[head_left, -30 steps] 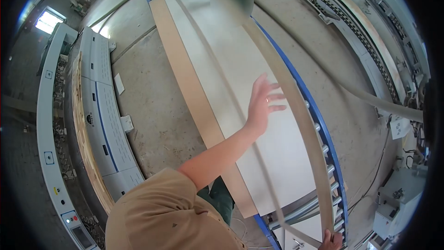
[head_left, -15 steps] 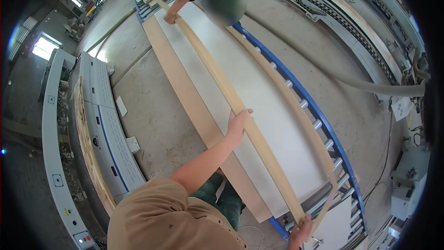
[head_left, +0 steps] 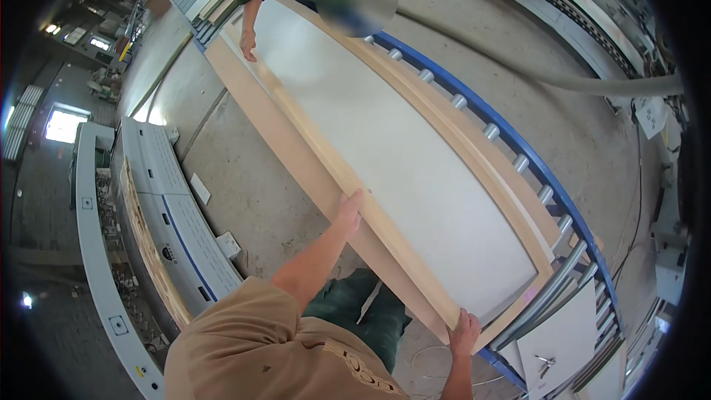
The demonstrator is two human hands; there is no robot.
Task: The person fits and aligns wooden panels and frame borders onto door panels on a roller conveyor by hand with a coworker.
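A long wooden strip runs along the near side of a white panel. My left hand is closed round the strip near its middle. Down at the near end, my right hand grips the same strip close to the corner, where it meets a short end piece. Another wooden strip lines the panel's far side. Beneath the panel, a brown board sticks out on my side. A co-worker's hand is at the strip's far end.
The boards rest on a blue-framed roller conveyor. A white board with a metal fitting lies at the near end. A long grey machine stands to the left; a hose crosses on the right.
The strip has moved toward me, from across the white panel to its near side, with both my hands on it. The co-worker's hand has shifted left and its fingers have loosened.
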